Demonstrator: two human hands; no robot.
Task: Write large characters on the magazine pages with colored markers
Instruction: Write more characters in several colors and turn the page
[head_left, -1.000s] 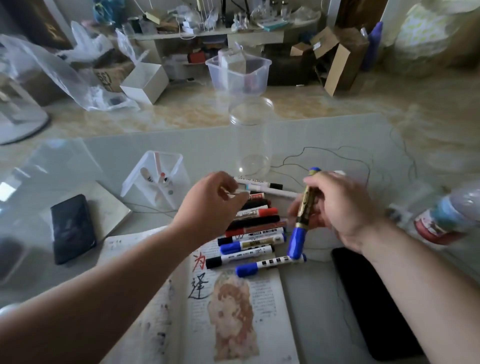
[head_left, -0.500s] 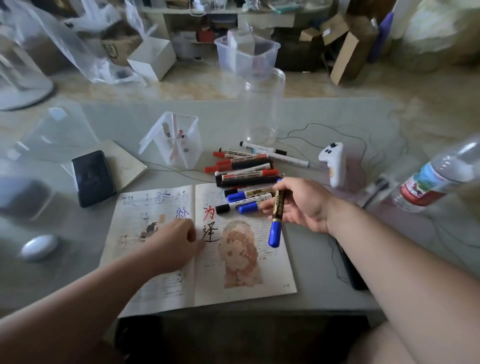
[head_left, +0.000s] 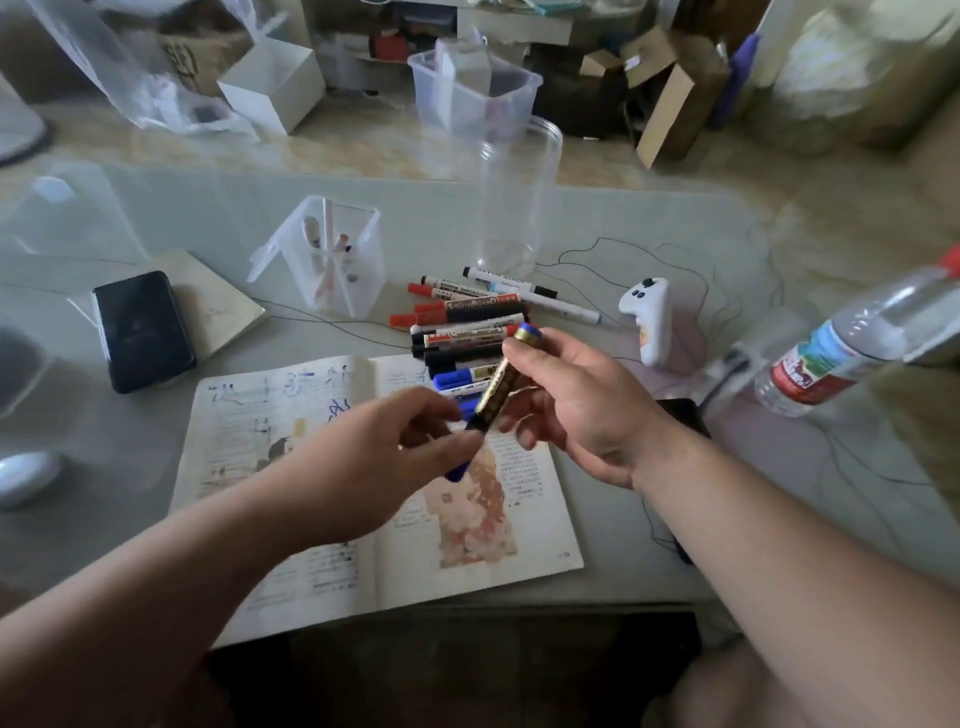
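Observation:
An open magazine (head_left: 311, 545) lies on the table in front of me, with handwritten blue characters on its left page. My right hand (head_left: 576, 410) grips the barrel of a blue marker (head_left: 496, 387) above the right page, its blue cap pointing down towards me. My left hand (head_left: 384, 457) has come up to that cap end, and its fingers pinch the cap, which they mostly hide. A pile of red, black and blue markers (head_left: 467, 322) lies just beyond the magazine.
A black phone (head_left: 140, 330) lies on a pad at left, next to a clear pen box (head_left: 324, 260). A tall clear jar (head_left: 511, 202), a white controller (head_left: 649, 319) and a lying water bottle (head_left: 852, 343) stand further back and right. Thin cables run across the table.
My left hand has lifted off the left page and moved up to the marker's cap. My right hand has raised and tilted the marker.

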